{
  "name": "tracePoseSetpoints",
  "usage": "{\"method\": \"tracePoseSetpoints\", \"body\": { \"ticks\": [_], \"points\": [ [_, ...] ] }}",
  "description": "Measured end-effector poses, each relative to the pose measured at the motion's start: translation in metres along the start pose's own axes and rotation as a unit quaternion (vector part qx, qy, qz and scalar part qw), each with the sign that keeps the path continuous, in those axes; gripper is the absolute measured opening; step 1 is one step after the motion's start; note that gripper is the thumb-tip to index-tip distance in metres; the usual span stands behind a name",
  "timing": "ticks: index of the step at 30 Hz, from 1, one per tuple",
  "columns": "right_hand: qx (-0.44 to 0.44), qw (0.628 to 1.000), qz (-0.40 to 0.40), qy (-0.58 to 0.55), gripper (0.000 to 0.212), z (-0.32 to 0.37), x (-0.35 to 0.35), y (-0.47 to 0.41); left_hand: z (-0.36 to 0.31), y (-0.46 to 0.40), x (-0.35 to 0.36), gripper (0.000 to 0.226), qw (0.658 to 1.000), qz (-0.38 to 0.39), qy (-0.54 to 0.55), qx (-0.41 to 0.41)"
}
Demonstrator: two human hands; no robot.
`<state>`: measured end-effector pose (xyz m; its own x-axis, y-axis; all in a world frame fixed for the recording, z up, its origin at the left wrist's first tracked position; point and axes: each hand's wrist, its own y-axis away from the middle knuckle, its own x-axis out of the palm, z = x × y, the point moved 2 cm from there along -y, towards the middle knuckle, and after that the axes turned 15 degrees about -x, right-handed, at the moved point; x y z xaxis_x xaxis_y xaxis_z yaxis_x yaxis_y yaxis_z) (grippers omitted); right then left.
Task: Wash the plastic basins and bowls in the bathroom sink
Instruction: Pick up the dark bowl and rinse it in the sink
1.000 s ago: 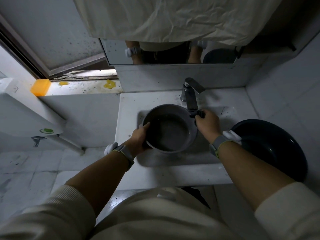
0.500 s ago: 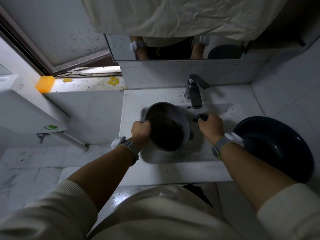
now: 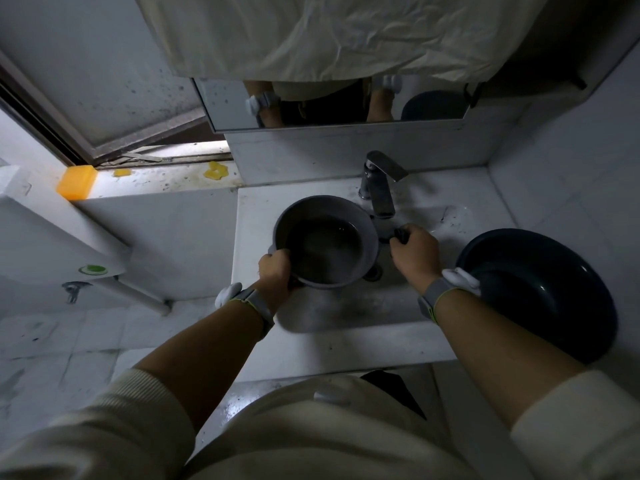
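Observation:
A round grey plastic bowl [image 3: 363,230] hangs over the white sink [image 3: 346,317], just left of the faucet [image 3: 379,188], with a little dark water in its bottom. My left hand [image 3: 275,271] grips its near-left rim, thumb inside. My right hand [image 3: 414,254] is closed around a small dark object [image 3: 398,234] beside the bowl's right rim; I cannot tell whether it is joined to the bowl. A larger dark blue basin [image 3: 540,296] rests on the counter at the right, tilted against the wall, touching my right wrist.
An orange soap bar [image 3: 76,181] lies on the window ledge at the left. A white toilet cistern [image 3: 52,244] stands at the far left. The mirror [image 3: 329,105] above the sink is partly covered by a pale sheet. Tiled wall closes in on the right.
The bowl was tipped on its side half a second ago; now it is back near level and sits slightly left of the faucet. My right hand has stayed near its right rim.

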<state>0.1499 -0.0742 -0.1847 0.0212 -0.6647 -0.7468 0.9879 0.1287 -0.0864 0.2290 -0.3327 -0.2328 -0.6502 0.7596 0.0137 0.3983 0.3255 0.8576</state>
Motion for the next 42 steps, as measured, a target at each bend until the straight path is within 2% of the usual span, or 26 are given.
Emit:
{"method": "tracePoseSetpoints", "body": {
  "ticks": [5, 8, 14, 24, 37, 42],
  "points": [
    [-0.02, 1.0, -0.019, -0.015, 0.018, -0.002, -0.006, 0.001, -0.007, -0.003, -0.003, 0.039, 0.996, -0.04, -0.032, 0.077],
    [-0.039, 0.999, -0.025, -0.021, 0.019, 0.001, -0.008, 0.0, -0.014, 0.0, -0.005, 0.007, 0.986, -0.065, -0.056, 0.141],
    [-0.064, 0.998, -0.019, -0.011, 0.017, 0.0, -0.006, 0.001, -0.024, 0.01, -0.002, 0.032, 0.959, -0.053, -0.115, 0.253],
    [-0.081, 0.997, -0.017, 0.0, 0.015, -0.002, -0.004, 0.0, -0.028, 0.025, -0.001, 0.056, 0.934, -0.008, -0.168, 0.317],
    [-0.098, 0.995, -0.005, -0.005, 0.017, 0.008, -0.006, -0.004, -0.033, 0.033, -0.006, 0.058, 0.872, -0.036, -0.23, 0.43],
    [-0.108, 0.993, -0.011, -0.047, 0.036, 0.021, -0.004, -0.003, -0.034, 0.03, -0.012, 0.065, 0.859, -0.02, -0.251, 0.445]
  ]
}}
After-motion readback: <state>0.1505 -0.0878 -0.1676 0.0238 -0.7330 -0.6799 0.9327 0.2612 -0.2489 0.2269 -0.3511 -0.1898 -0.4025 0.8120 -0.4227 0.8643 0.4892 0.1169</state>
